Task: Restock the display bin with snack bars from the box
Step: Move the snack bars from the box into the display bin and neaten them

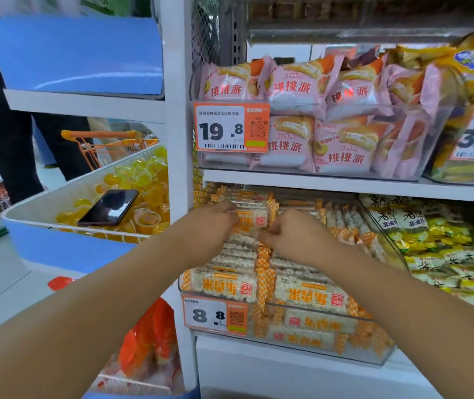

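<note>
A clear plastic display bin (287, 345) on the lower shelf holds rows of snack bars (230, 283) in white wrappers with orange checked ends. Both hands reach into the middle of the bin. My left hand (215, 218) and my right hand (290, 228) each grip an end of one snack bar (254, 217), held just above the stacked rows. The box is not in view.
A price tag reading 8.8 (215, 315) is fixed to the bin front. Pink pie packs (316, 116) fill the shelf above, yellow packs (446, 240) lie to the right. A phone (109, 207) rests on jelly cups in a wire basket (66, 194) at left. A person stands beyond it.
</note>
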